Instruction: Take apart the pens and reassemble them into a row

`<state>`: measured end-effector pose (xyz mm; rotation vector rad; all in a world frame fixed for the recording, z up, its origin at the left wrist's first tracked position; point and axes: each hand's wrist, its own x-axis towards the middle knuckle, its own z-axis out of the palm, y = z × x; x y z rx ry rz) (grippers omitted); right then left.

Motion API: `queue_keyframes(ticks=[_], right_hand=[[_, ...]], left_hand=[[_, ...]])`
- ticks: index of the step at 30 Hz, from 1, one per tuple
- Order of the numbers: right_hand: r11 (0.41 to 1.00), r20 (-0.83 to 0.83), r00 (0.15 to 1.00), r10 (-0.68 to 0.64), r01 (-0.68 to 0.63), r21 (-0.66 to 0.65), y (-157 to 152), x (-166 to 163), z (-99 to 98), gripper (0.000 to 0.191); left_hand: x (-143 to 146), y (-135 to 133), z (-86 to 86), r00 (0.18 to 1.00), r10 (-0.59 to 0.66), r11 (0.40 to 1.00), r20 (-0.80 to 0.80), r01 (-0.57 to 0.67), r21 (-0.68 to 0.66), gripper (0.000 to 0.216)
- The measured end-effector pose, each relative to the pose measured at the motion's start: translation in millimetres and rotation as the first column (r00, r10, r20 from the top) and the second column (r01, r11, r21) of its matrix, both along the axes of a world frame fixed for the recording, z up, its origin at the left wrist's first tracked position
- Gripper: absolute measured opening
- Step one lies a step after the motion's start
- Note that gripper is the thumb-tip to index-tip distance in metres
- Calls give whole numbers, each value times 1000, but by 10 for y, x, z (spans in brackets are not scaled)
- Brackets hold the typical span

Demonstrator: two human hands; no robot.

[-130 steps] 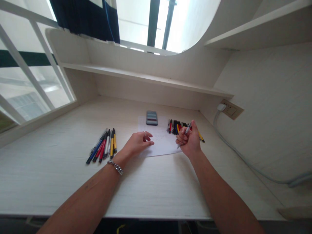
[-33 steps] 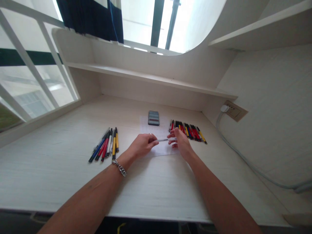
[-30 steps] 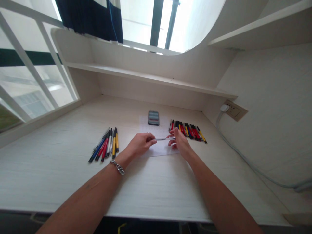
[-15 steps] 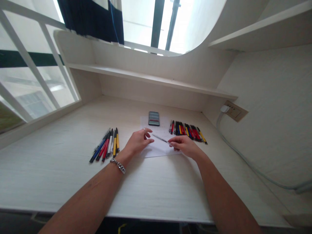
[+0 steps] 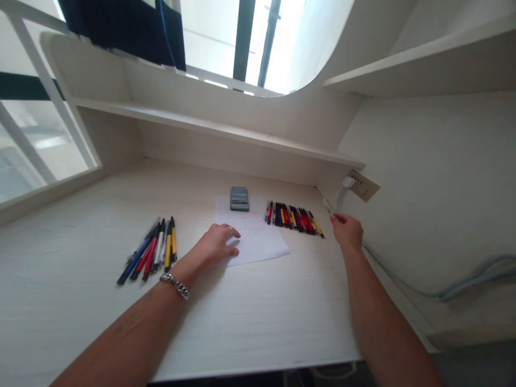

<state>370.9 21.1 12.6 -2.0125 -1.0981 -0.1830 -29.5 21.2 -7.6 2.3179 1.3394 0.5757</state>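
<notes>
My right hand (image 5: 346, 230) pinches a white pen (image 5: 327, 206) by its lower end, just right of the row of coloured pens (image 5: 293, 217) at the back of the desk. The pen points up and away toward the wall corner. My left hand (image 5: 217, 243) rests with loosely spread fingers on the near left corner of a white sheet of paper (image 5: 258, 236). It wears a ring and a chain bracelet at the wrist. It holds nothing.
A second bunch of pens (image 5: 152, 250) lies left of my left hand. A small dark device (image 5: 239, 198) sits at the paper's far edge. A wall socket (image 5: 363, 185) with a plug and grey cable (image 5: 407, 277) is at the right. A shelf (image 5: 209, 126) runs above the desk.
My right hand has carried the white pen from over the paper to the right end of the pen row. My left hand let go of it and settled on the paper. The view shifted right.
</notes>
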Motion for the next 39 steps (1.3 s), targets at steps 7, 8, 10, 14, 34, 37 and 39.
queue_keyframes(ticks=[7,8,10,14,34,37,39], right_hand=[[987,29,999,-15,19,-160,3,237,-362,33],[986,24,1000,-9,12,-164,30,232,-389,32],[984,20,1000,2,2,-179,75,210,-417,31],[974,57,998,25,-11,-226,90,144,-419,31],[824,-140,926,350,-376,-425,-125,227,-237,46],[838,-92,936,340,-346,-422,-130,225,-244,43],[855,-48,946,321,-311,-415,-116,221,-262,41]], left_hand=[[2,59,-49,1000,-24,1000,-18,24,-7,40],[2,60,-46,999,-26,1000,-21,26,-11,40],[2,56,-36,999,-29,999,-21,28,-16,39],[5,40,-27,1000,-21,999,-13,21,-28,40],[-3,23,-22,999,-38,999,-7,38,-36,39],[-1,27,-24,999,-38,999,-12,38,-31,38],[-1,30,-25,999,-38,999,-16,37,-25,38]])
